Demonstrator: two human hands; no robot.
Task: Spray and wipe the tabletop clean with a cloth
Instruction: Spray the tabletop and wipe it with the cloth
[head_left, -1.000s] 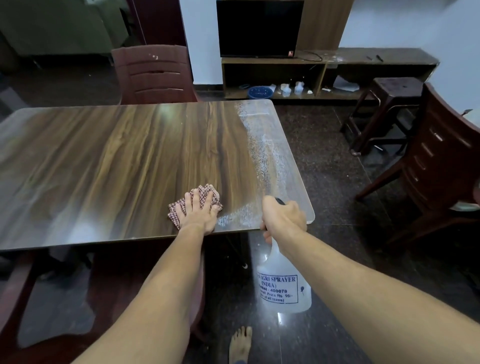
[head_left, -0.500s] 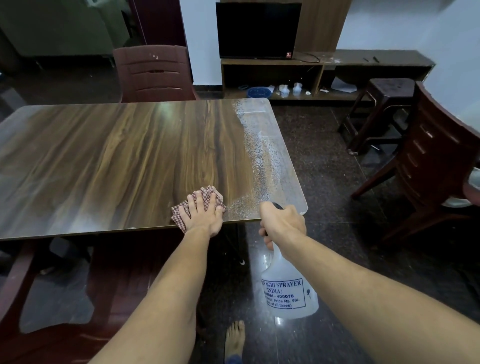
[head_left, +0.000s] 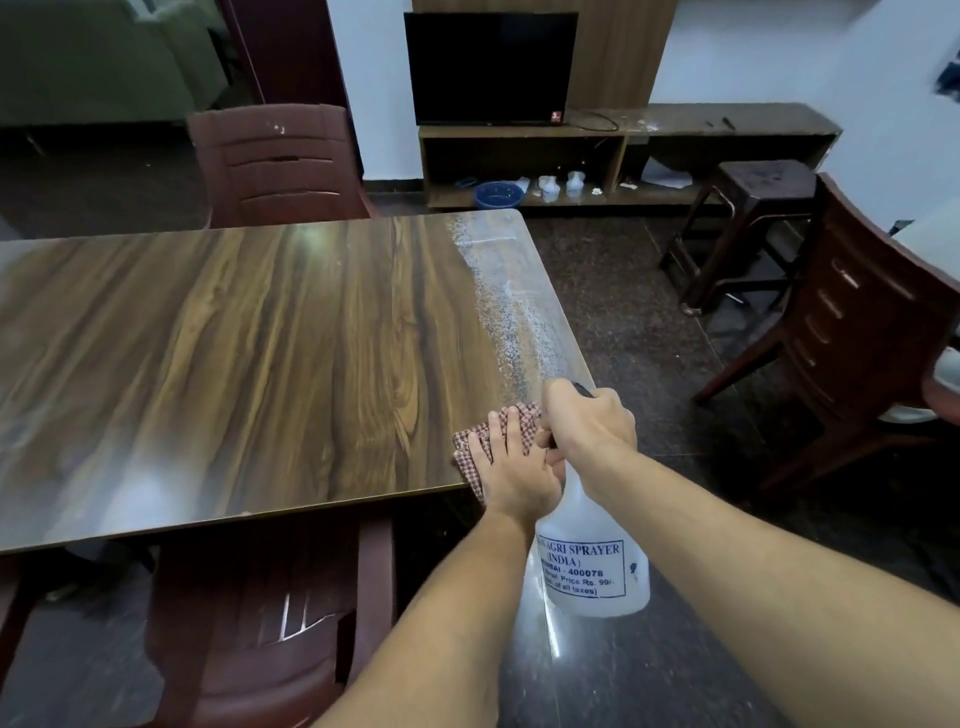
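The left hand (head_left: 511, 467) lies flat, fingers (head_left: 503, 431) spread, pressing a red-and-white checked cloth (head_left: 480, 449) onto the glossy wood-grain worktop (head_left: 234, 353) at its near right corner; the cloth's lower tip hangs just over the near edge. The right hand (head_left: 589, 423) is closed around the neck of a translucent white plastic spray bottle with blue lettering (head_left: 595, 569), which hangs below worktop level over the dark speckled floor (head_left: 649, 338), touching the left hand's wrist side. A pale band of spray droplets (head_left: 511, 306) runs along the right edge from the cloth toward 12 o'clock, up to the far rounded corner. From the cloth toward 9 and 10 o'clock the worktop is bare. A maroon plastic chair (head_left: 270, 623) is tucked under the near edge, a second maroon chair (head_left: 275, 161) stands at the far edge, and a brown slatted chair (head_left: 857, 332) stands at 3 o'clock, well apart across open floor.
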